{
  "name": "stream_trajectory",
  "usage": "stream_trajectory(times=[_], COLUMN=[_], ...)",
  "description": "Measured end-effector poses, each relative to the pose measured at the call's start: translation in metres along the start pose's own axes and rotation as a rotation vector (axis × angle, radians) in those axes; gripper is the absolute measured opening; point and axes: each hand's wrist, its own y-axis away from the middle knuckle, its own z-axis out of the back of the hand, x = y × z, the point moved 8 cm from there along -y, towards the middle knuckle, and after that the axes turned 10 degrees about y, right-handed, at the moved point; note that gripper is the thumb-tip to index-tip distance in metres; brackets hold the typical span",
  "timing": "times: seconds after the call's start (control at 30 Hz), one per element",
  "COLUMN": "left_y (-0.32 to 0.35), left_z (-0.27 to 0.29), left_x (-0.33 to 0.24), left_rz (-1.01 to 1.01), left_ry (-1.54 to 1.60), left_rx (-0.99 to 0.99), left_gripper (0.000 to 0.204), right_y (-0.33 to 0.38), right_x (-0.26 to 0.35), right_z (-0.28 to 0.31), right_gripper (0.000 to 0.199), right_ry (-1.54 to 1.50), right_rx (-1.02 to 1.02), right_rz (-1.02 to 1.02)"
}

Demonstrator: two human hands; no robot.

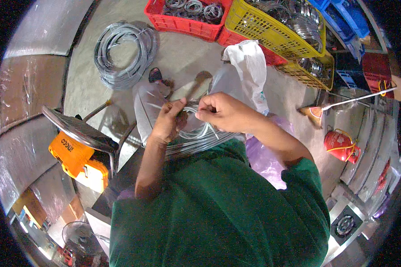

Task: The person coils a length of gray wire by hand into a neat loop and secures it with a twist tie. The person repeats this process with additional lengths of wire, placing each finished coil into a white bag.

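Concrete floor (pixel 187 58) fills the upper middle of the frame, with a loose grey wire coil (pixel 124 53) at upper left and a red crate (pixel 187 20) cut off at the top. At centre, your left hand (pixel 167 122) and right hand (pixel 220 111) pinch a coiled wire bundle (pixel 196 138); your chest hides its lower part.

A coil of wire (pixel 196 133) is held between the left hand (pixel 167 122) and the right hand (pixel 220 111), just before the body. A larger wire bundle (pixel 124 53) is laid on the floor (pixel 182 55) further ahead to the left, crates (pixel 272 26) are stacked ahead to the right, and a chair (pixel 82 131) is set at the left.
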Motion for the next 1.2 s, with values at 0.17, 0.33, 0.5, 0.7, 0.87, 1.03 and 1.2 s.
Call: stream_trajectory(times=[0.17,0.33,0.5,0.7,0.87,1.03,1.2], left_y=[-0.001,0.006,0.010,0.021,0.021,0.068,0.089], left_z=[0.016,0.015,0.022,0.033,0.028,0.010,-0.007], left_x=[0.012,0.002,-0.022,-0.031,-0.025,-0.069,-0.077], left_rz=[-0.002,-0.025,-0.051,-0.304,-0.382,-0.880,-0.956], left_ry=[-0.038,0.046,0.156,0.118,0.018,-0.363,-0.669], left_rx=[-0.121,-0.046,-0.067,-0.241,-0.295,-0.213,-0.257], left_gripper=[0.036,0.036,0.034,0.039,0.041,0.034,0.023], right_y=[0.000,-0.009,-0.037,-0.048,-0.040,-0.021,0.001], right_x=[-0.022,-0.003,-0.017,-0.038,-0.024,0.007,0.033], right_z=[0.023,0.036,0.033,0.023,-0.023,-0.009,0.001], right_gripper=[0.030,0.062,0.064,0.059,0.036,0.031,0.023], right_ry=[0.317,0.463,-0.496,-0.401,-0.414,-0.088,0.132], right_rx=[-0.209,-0.189,0.221,-0.100,-0.268,-0.325,-0.479], right_rz=[-0.021,0.211,0.089,0.048,0.006,0.107,0.331])
